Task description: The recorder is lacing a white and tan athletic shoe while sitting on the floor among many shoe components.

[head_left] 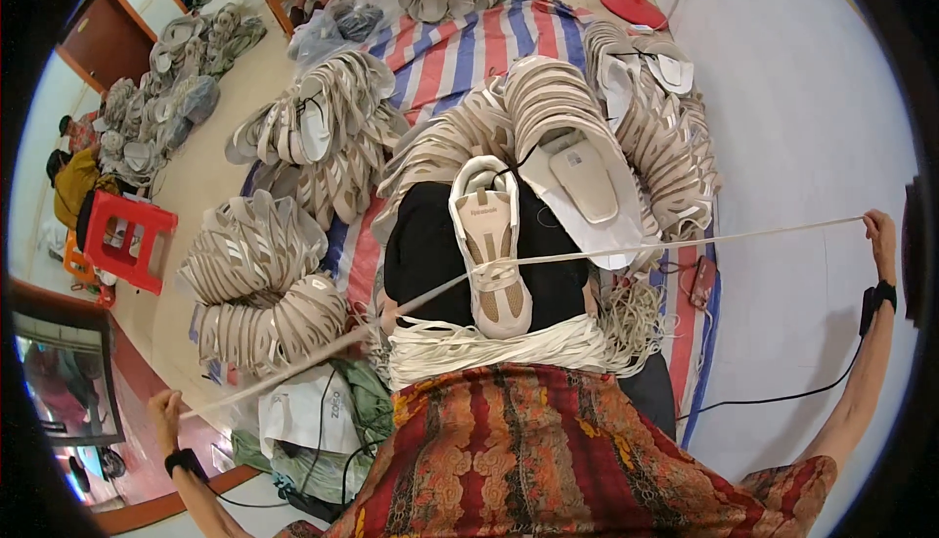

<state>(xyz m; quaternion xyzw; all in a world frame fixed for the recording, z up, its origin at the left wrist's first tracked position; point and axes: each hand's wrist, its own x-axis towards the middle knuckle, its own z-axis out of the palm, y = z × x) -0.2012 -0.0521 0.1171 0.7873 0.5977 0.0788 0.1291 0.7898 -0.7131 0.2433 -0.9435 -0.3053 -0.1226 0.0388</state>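
Note:
A beige shoe upper with tan mesh panels lies lengthwise on my lap, over black cloth, its toe toward me. A long pale shoelace crosses the lower part of its tongue opening and runs out to both sides. My left hand, far out at the lower left, is closed on one end. My right hand, raised at the far right, pinches the other end. Both halves are pulled nearly straight; the left half is smeared by motion. A bundle of cream shoelaces lies across my lap below the toe.
Strung rows of beige uppers curve around my lap, with more piles at the left. Beneath them is a striped sheet. A red stool and a person in yellow are at far left. Cables trail from both wrists.

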